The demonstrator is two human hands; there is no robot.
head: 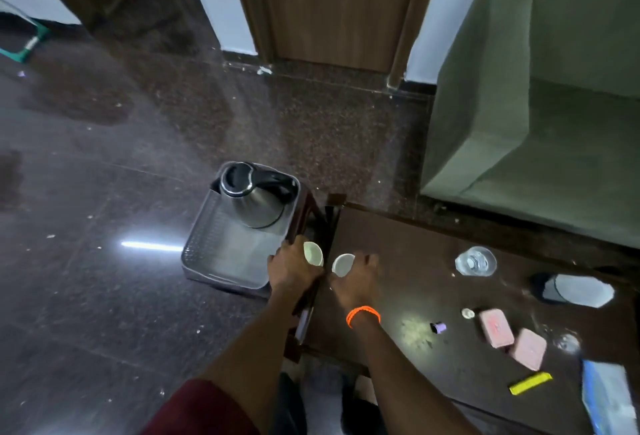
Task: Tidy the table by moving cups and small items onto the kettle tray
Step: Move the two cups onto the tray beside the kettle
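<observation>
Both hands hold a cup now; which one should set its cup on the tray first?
Left. The left hand with its small white cup is beside the grey plastic tray's edge; the right hand is over the dark wooden table.

You're in a home living room: green fabric sofa (540,95) upper right, brown wooden door (332,5) top centre, dark wooden coffee table (408,282) lower right.

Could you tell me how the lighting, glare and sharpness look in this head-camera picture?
Head view: dim overall, soft and noisy; a bright streak of glare on the glossy floor left of the kettle tray, a paler reflected patch on the dark table; wide-angle bending tilts the door and sofa; both hands, left hand and right hand, and their white cups look slightly smeared.
</observation>
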